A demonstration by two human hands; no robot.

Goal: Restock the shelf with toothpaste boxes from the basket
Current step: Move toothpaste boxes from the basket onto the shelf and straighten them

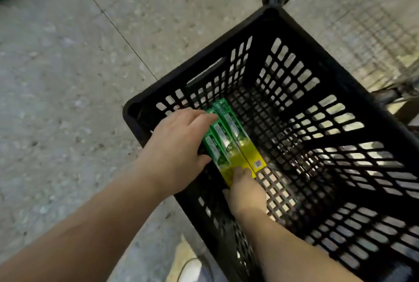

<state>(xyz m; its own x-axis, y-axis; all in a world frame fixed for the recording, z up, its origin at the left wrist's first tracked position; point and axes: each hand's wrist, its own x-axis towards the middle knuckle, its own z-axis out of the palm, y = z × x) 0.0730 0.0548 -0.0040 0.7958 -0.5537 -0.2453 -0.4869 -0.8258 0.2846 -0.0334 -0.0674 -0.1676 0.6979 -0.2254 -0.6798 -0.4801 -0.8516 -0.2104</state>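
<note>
Head view: both hands reach into the black slotted plastic basket [294,39]. The left hand [174,145] curls round the green-and-yellow toothpaste boxes [229,141] at its near-left wall — bunching them — while the right hand [246,191] pinches their near ends, likely to lift them together.

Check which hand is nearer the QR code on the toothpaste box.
Right. The right hand touches the boxes' yellow end, just below the QR code; the left hand grips the stack's far side.
</note>
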